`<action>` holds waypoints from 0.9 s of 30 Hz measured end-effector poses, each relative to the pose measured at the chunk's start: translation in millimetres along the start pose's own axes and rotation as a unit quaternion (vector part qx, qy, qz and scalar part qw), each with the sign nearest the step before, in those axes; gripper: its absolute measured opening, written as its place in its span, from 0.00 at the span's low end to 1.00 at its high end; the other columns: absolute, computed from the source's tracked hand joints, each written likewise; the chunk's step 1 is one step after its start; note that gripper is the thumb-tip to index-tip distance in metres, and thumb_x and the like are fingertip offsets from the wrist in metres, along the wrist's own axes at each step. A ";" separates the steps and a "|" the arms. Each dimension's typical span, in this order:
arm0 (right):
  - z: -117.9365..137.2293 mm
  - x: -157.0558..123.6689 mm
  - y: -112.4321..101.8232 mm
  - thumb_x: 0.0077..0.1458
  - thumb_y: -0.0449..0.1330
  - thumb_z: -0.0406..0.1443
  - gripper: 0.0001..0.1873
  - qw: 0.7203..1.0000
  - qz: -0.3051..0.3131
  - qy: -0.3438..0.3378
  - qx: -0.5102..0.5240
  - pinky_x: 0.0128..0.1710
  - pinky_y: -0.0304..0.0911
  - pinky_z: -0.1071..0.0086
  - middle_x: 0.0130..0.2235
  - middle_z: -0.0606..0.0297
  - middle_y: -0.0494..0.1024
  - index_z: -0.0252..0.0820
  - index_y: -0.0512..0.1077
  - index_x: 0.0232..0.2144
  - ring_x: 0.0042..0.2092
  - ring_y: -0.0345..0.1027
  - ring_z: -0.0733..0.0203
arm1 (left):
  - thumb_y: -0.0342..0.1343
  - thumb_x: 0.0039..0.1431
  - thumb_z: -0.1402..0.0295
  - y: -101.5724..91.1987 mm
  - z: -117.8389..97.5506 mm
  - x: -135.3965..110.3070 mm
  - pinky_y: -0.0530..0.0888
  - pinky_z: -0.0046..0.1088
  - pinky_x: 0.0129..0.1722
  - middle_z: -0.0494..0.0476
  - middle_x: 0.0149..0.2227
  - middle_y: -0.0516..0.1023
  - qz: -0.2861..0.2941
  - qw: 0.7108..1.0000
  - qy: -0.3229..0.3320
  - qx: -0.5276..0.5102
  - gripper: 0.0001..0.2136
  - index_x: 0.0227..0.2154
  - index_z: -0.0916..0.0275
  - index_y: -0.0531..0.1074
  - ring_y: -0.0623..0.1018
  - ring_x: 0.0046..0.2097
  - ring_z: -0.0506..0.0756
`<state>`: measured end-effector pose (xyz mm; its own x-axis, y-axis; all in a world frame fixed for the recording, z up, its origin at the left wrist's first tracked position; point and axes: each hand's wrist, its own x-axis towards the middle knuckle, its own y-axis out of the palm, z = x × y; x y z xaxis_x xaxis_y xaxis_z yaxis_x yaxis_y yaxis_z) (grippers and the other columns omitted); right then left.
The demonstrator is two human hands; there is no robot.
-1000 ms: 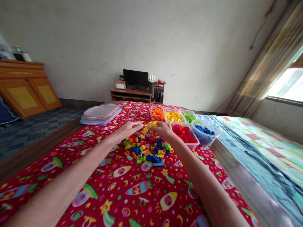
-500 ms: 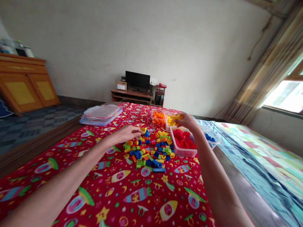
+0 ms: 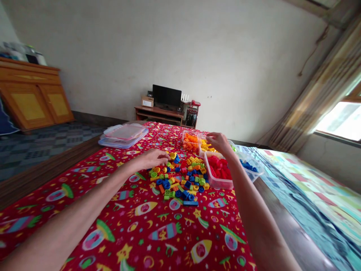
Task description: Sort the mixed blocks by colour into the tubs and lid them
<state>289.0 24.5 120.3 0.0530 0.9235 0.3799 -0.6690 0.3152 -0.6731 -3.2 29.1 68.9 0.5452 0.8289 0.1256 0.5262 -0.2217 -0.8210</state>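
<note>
One pile (image 3: 187,184) lies beside half-curled left fingers (image 3: 163,154), while yellow bricks (image 3: 207,146), boxed apparently for easy reach, sit beneath bent right fingers (image 3: 213,136), both grips unclear.

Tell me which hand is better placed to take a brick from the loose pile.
Probably the left hand: it is at the edge of the loose pile, close to a yellow brick. The right hand is farther away, at the container of yellow bricks.
</note>
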 end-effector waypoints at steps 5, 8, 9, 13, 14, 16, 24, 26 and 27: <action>19.0 -38.2 34.6 0.56 0.53 0.33 0.13 0.994 0.067 -0.085 -0.034 0.30 0.64 0.74 0.26 0.62 0.78 0.35 0.77 0.34 0.27 0.71 0.66 | 0.49 0.54 0.59 1.3 5.9 1.9 0.71 0.27 0.36 0.59 0.38 0.81 0.003 0.997 0.011 0.075 0.19 0.40 0.64 0.77 0.78 0.37 0.58; 31.3 -47.9 51.1 0.55 0.53 0.31 0.12 0.983 0.078 -0.128 -0.111 0.32 0.61 0.74 0.27 0.61 0.78 0.36 0.78 0.32 0.29 0.70 0.64 | 0.48 0.55 0.62 3.9 12.2 4.2 0.70 0.27 0.38 0.60 0.38 0.81 -0.017 0.993 0.013 0.113 0.17 0.40 0.64 0.77 0.78 0.39 0.57; 34.2 -49.9 55.3 0.55 0.53 0.32 0.12 0.979 0.079 -0.138 -0.128 0.33 0.60 0.74 0.29 0.60 0.78 0.36 0.78 0.33 0.31 0.70 0.64 | 0.48 0.55 0.63 4.9 14.4 5.1 0.70 0.28 0.39 0.60 0.38 0.81 -0.023 0.992 0.013 0.123 0.17 0.40 0.64 0.77 0.78 0.39 0.57; 37.3 -57.3 66.8 0.55 0.52 0.31 0.13 0.967 0.100 -0.156 -0.176 0.33 0.58 0.74 0.31 0.58 0.79 0.38 0.77 0.36 0.34 0.71 0.62 | 0.49 0.53 0.68 8.2 21.2 8.4 0.70 0.26 0.40 0.59 0.38 0.81 -0.027 0.989 0.024 0.145 0.15 0.39 0.63 0.78 0.78 0.41 0.57; 36.7 -59.2 69.0 0.55 0.52 0.30 0.13 0.963 0.108 -0.158 -0.189 0.33 0.57 0.74 0.31 0.58 0.79 0.38 0.77 0.36 0.33 0.71 0.62 | 0.49 0.53 0.69 8.6 22.1 8.9 0.70 0.26 0.40 0.58 0.38 0.81 -0.024 0.989 0.027 0.145 0.15 0.39 0.63 0.78 0.78 0.40 0.56; 35.0 -62.5 74.2 0.56 0.50 0.30 0.14 0.955 0.126 -0.165 -0.213 0.33 0.57 0.73 0.31 0.58 0.78 0.37 0.76 0.36 0.33 0.70 0.63 | 0.49 0.52 0.69 9.2 22.6 9.5 0.70 0.25 0.40 0.58 0.38 0.81 -0.013 0.989 0.032 0.141 0.15 0.39 0.63 0.77 0.78 0.40 0.56; 21.4 -59.5 118.6 0.52 0.54 0.27 0.22 0.915 0.151 -0.305 -0.217 0.48 0.59 0.67 0.50 0.50 0.69 0.35 0.66 0.51 0.50 0.63 0.56 | 0.55 0.49 0.67 23.8 11.7 9.5 0.69 0.24 0.32 0.56 0.31 0.80 0.039 0.981 0.043 0.186 0.09 0.31 0.63 0.77 0.76 0.33 0.55; 17.3 -58.0 125.7 0.52 0.53 0.27 0.21 0.909 0.185 -0.294 -0.230 0.46 0.60 0.67 0.48 0.52 0.70 0.36 0.68 0.50 0.47 0.65 0.57 | 0.55 0.50 0.68 29.1 7.6 8.6 0.69 0.25 0.34 0.57 0.33 0.79 0.046 0.976 0.056 0.206 0.08 0.30 0.63 0.77 0.76 0.35 0.56; 16.0 -57.4 126.5 0.53 0.52 0.26 0.20 0.909 0.200 -0.282 -0.234 0.45 0.60 0.68 0.46 0.53 0.71 0.36 0.69 0.49 0.45 0.66 0.58 | 0.54 0.51 0.69 31.0 5.8 8.0 0.69 0.25 0.35 0.58 0.34 0.79 0.044 0.974 0.057 0.213 0.08 0.31 0.63 0.77 0.76 0.37 0.56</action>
<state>189.5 7.8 23.5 -0.6014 0.7676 0.2218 -0.1555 0.1599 -0.9748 13.7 31.9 41.2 0.6575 0.7486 0.0850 0.1681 -0.0358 -0.9851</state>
